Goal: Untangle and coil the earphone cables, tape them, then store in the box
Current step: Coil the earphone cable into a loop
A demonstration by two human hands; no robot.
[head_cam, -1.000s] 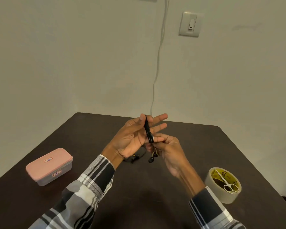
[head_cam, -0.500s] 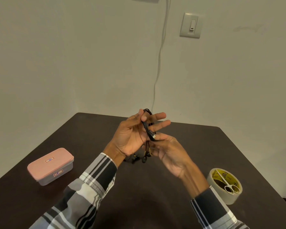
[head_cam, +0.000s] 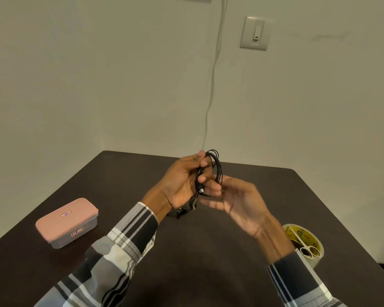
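My left hand (head_cam: 182,185) is raised above the table and grips a coil of black earphone cable (head_cam: 216,168), whose loops stick out past the fingertips. The earbuds (head_cam: 182,212) dangle below the palm. My right hand (head_cam: 237,201) is just right of the coil, palm up and slightly blurred, fingers spread, its fingertips touching the lower part of the coil. A pink-lidded box (head_cam: 68,221) stands shut on the left of the table. A roll of tape (head_cam: 306,243) lies at the right, partly behind my right wrist.
Small white-handled scissors (head_cam: 307,248) rest inside the tape roll. The dark table (head_cam: 208,262) ends at a far edge close to the wall. A white wire (head_cam: 211,96) hangs down the wall behind it, beside a light switch (head_cam: 255,33).
My left fingers have curled shut around the cable, which now bulges out as a round coil. My right hand has opened and drawn slightly right and down.
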